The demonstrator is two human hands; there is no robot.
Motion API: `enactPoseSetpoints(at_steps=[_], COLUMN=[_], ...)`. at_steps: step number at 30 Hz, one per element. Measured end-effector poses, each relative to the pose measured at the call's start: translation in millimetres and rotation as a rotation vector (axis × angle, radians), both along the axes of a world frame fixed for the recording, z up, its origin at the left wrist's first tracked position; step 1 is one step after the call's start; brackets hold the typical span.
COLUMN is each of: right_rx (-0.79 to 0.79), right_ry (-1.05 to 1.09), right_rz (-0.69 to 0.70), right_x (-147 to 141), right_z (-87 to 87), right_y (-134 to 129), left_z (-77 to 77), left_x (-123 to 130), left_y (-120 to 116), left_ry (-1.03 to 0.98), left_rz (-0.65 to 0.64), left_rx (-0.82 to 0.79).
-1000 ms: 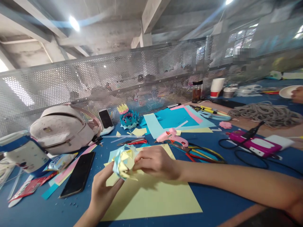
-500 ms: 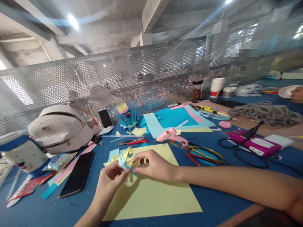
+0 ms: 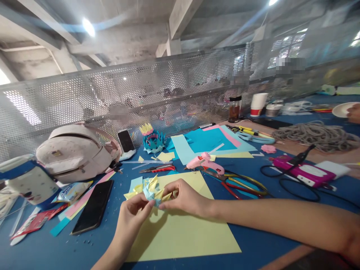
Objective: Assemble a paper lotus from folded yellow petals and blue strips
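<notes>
Between my two hands is a folded paper flower (image 3: 150,190) with pale yellow and light blue pointed petals. My left hand (image 3: 135,212) pinches its near left side between thumb and fingers. On the right side, my right hand (image 3: 182,197) grips the petals with its thumb and bent fingers. Both hands are over a large yellow paper sheet (image 3: 191,236) on the blue table. Just beyond stand a pink glue gun (image 3: 204,163) and a red-handled cutter or pliers (image 3: 159,169). Scissors (image 3: 244,183) with yellow and red handles lie right of the sheet.
A black phone (image 3: 93,208), a white backpack (image 3: 74,153) and a patterned cup (image 3: 30,183) are at left. A finished-looking blue paper flower (image 3: 154,141) stands farther back. Blue paper sheets (image 3: 205,138), a magenta device (image 3: 302,170) and grey rope (image 3: 317,135) occupy the right. Another person's hand (image 3: 354,112) holds a white bowl.
Both hands keep their hold on the paper flower, which looks very slightly turned. The whole view has shifted a few pixels; little else differs.
</notes>
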State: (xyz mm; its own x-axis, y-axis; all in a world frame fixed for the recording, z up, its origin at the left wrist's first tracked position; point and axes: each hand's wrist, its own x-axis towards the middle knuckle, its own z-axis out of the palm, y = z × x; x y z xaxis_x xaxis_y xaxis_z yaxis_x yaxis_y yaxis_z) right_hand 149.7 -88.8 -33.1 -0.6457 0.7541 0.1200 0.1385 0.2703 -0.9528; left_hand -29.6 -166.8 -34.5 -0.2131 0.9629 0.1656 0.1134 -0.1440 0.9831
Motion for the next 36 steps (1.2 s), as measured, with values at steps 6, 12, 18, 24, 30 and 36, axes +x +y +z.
enactPoseSetpoints(at_steps=[6, 12, 18, 24, 30, 36], right_rx=[0.088, 0.097, 0.109, 0.169, 0.164, 0.163], right_ry=[0.001, 0.032, 0.021, -0.015, 0.010, -0.002], right_rz=[-0.052, -0.033, -0.062, -0.069, -0.066, -0.073], right_x=[1, -1, -1, 1, -1, -1], right_z=[-9.0, -10.7, -12.5, -8.3, -11.5, -9.4], right_y=[-5, -8, -7, -6, -8, -8], left_z=[-3.7, -8.2, -9.2, -6.8, -11.0, -10.7], left_x=[-3, -4, -3, -1, -2, -3], left_y=[2, 3, 3, 4, 3, 1], left_ry=[0.082, 0.106, 0.087, 0.009, 0.044, 0.021], left_rz=[-0.030, -0.026, -0.033, -0.018, -0.047, -0.051], left_rx=[0.065, 0.060, 0.045, 0.048, 0.043, 0.035])
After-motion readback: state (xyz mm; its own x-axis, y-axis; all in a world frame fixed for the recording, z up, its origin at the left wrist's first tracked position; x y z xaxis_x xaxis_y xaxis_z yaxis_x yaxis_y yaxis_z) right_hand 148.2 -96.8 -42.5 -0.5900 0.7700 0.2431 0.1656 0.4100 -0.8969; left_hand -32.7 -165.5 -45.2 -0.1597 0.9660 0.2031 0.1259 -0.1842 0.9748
